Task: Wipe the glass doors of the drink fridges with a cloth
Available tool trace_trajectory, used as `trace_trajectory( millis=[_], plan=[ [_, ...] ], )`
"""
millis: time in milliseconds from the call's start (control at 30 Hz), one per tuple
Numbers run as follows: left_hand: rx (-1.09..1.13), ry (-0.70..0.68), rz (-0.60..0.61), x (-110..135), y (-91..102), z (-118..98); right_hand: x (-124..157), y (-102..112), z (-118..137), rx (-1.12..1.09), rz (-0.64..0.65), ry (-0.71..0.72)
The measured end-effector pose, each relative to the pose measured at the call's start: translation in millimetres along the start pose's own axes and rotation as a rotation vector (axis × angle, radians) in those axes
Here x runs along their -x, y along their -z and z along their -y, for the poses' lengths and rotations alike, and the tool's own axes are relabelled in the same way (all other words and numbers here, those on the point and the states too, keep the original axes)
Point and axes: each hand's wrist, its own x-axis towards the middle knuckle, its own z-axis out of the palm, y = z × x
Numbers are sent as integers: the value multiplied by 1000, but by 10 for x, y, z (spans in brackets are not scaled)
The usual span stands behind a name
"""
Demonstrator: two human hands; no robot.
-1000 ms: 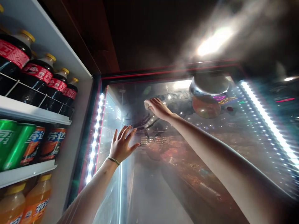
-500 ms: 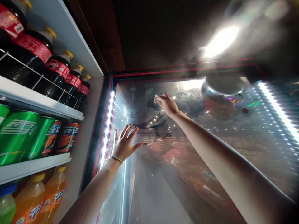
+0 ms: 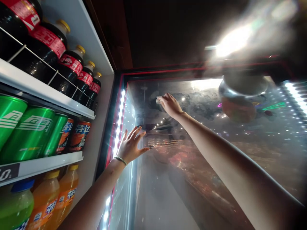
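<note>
My right hand (image 3: pixel 170 104) reaches up to the glass door (image 3: pixel 158 188) of a drinks fridge. Its fingers are closed on a small pale cloth (image 3: pixel 158 99), pressed against the upper part of the pane; most of the cloth is hidden by the fingers. Lower and to the left, my left hand (image 3: pixel 131 145) is spread with its fingers apart at the door's lit left side, a thin band at the wrist. It holds nothing. Dark smears and a hazy film mark the glass, which also shows reflections.
Left of the door, fridge shelves hold cola bottles (image 3: pixel 72 64) behind a wire rail, green cans (image 3: pixel 35 131) with orange-drink cans (image 3: pixel 80 135), and orange soda bottles (image 3: pixel 45 198). LED strips (image 3: pixel 120 121) run along the door's sides. A bright lamp (image 3: pixel 232 41) shines above.
The view has shifted, so the shelves and door frame sit further right. My right hand with the cloth has moved slightly left over the glass. My left hand stays spread.
</note>
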Motion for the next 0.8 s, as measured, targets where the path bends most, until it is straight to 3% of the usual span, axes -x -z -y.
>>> trace_trajectory(
  millis=[67, 167, 267, 367, 467, 567, 800],
  plan=[
    [3, -27, 1, 47, 38, 89, -143, -41, 3, 26, -48, -134],
    [3, -32, -3, 79, 62, 146, -397, -215, 286, 15, -47, -247],
    [-9, -22, 5, 83, 65, 136, -473, -358, 629, -52, 16, -123],
    [-29, -21, 23, 107, 91, 142, -396, -361, 697, -64, 75, 24],
    [-46, -30, 55, 152, 136, 190, -415, -319, 568, 10, 17, -67],
    [-60, -30, 65, 183, 159, 237, -637, -383, 589, 18, -47, -169],
    [-76, -25, 58, 184, 139, 244, -1130, -750, 1296, -169, 50, -158]
  ],
)
